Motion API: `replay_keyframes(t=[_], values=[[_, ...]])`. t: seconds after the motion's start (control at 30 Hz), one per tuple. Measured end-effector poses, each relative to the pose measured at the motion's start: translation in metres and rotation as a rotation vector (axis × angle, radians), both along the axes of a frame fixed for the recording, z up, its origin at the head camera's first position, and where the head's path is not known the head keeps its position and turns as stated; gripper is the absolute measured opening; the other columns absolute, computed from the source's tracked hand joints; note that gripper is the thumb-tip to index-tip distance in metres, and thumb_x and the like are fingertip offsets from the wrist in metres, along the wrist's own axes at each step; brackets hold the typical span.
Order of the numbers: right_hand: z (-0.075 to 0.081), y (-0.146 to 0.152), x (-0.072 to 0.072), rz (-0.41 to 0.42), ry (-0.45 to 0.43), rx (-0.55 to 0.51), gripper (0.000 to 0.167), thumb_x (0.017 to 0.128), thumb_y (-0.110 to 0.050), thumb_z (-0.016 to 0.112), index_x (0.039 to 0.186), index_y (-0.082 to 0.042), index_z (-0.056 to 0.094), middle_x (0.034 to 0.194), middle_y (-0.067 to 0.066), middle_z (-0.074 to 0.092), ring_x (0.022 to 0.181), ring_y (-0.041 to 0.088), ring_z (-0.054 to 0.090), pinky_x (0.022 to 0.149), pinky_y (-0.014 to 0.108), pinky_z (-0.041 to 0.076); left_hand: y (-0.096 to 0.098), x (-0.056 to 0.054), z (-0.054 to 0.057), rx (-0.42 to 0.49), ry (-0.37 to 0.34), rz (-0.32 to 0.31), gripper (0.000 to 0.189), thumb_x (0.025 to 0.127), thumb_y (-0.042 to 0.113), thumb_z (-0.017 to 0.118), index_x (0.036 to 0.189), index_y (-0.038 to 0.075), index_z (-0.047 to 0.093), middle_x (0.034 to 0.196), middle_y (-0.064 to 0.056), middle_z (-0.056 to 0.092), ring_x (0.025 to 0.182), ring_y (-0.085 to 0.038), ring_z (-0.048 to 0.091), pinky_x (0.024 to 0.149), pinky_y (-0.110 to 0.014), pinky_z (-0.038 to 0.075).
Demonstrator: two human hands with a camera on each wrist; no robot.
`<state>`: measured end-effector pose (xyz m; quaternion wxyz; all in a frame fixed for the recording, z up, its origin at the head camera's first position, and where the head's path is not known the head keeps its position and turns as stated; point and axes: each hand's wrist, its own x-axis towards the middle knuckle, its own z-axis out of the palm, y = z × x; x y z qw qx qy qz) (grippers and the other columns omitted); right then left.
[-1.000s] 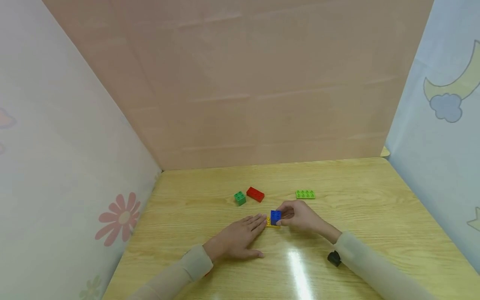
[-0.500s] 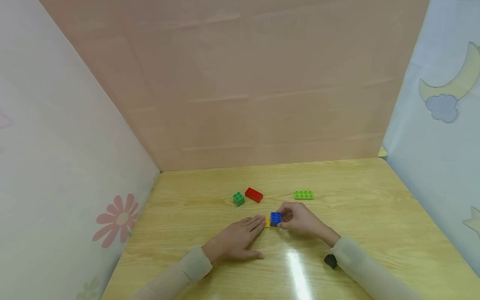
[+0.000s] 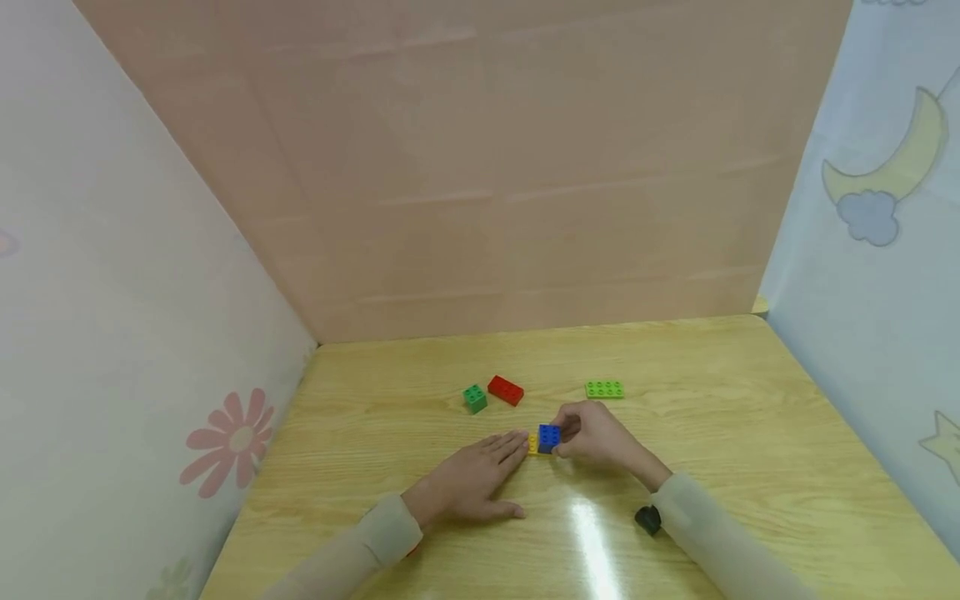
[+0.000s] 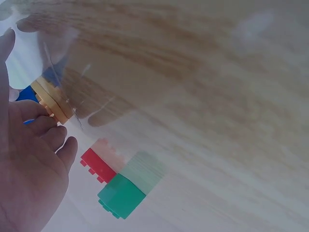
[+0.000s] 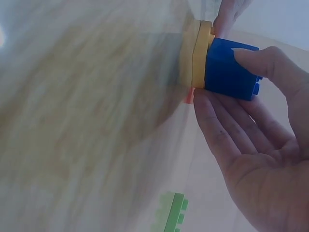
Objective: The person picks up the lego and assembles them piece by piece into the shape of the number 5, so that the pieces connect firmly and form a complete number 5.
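A yellow building plate [image 3: 533, 444] with studs lies flat on the table between the two hands. On its right part sits a blue toy brick [image 3: 549, 438], studs up; in the right wrist view the blue brick [image 5: 229, 68] stands against the plate [image 5: 202, 54]. My right hand [image 3: 600, 435] pinches this brick between thumb and fingers. Palm down, my left hand [image 3: 476, 477] rests on the table with straight fingers, their tips at the plate's left end. The left wrist view shows these fingertips near the plate [image 4: 50, 101], part of the blue brick hidden behind them.
Beyond the hands lie a green brick [image 3: 475, 398], a red brick [image 3: 506, 390] and a light green plate [image 3: 604, 390]. A small black object [image 3: 648, 520] sits by the right sleeve. Something red [image 3: 412, 550] peeks out beside the left cuff. Walls border the wooden table [image 3: 375, 375].
The view has shifted slightly, so everything sits a little further left in it. Both hands keep their places at the yellow plate and blue brick.
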<state>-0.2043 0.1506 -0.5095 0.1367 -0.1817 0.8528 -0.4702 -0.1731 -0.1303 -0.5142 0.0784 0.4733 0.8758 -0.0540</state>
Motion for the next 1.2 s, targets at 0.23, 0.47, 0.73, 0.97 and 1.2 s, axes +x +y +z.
replay_keyframes(t=[0.23,0.47,0.73,0.97,1.2], values=[[0.003,-0.003,-0.001,-0.040,-0.030,0.044,0.025,0.078,-0.008,0.090,0.098,-0.009,0.075,0.100,0.003,0.079,0.093,0.016,0.074,0.086,0.037,0.064,-0.001,0.002,0.001,0.008,0.011,0.000,0.095,0.104,0.076,0.031,0.169,0.008,0.015,0.177,-0.010,0.017,0.164,-0.024,0.022,0.132,-0.039,0.029],[0.007,-0.007,-0.002,-0.037,-0.023,0.082,0.024,0.076,-0.006,0.091,0.094,-0.009,0.075,0.095,0.002,0.079,0.088,0.014,0.074,0.083,0.035,0.064,0.001,0.002,0.000,0.003,0.022,-0.004,0.096,0.103,0.077,0.029,0.169,0.008,0.015,0.177,-0.011,0.017,0.164,-0.024,0.022,0.132,-0.039,0.028],[0.015,-0.015,0.002,-0.012,0.000,0.159,0.021,0.073,-0.003,0.090,0.088,-0.007,0.076,0.089,0.003,0.078,0.081,0.013,0.072,0.077,0.033,0.063,0.001,0.007,-0.003,0.017,-0.023,0.006,0.094,0.105,0.074,0.030,0.169,0.008,0.015,0.178,-0.011,0.015,0.164,-0.024,0.023,0.132,-0.039,0.029],[0.028,-0.020,-0.009,-0.003,0.010,0.263,0.023,0.073,-0.004,0.092,0.084,-0.009,0.074,0.085,0.000,0.075,0.078,0.012,0.068,0.074,0.031,0.060,0.003,0.002,-0.001,0.033,0.012,0.028,0.090,0.106,0.072,0.030,0.168,0.009,0.019,0.177,-0.009,0.018,0.163,-0.023,0.025,0.131,-0.039,0.030],[0.033,-0.022,-0.014,0.033,-0.005,0.324,0.022,0.072,-0.004,0.092,0.077,-0.011,0.071,0.083,0.000,0.072,0.075,0.014,0.064,0.069,0.029,0.056,0.005,0.000,-0.002,0.024,-0.003,0.023,0.090,0.106,0.071,0.030,0.168,0.007,0.021,0.177,-0.011,0.019,0.163,-0.024,0.026,0.131,-0.039,0.030]])
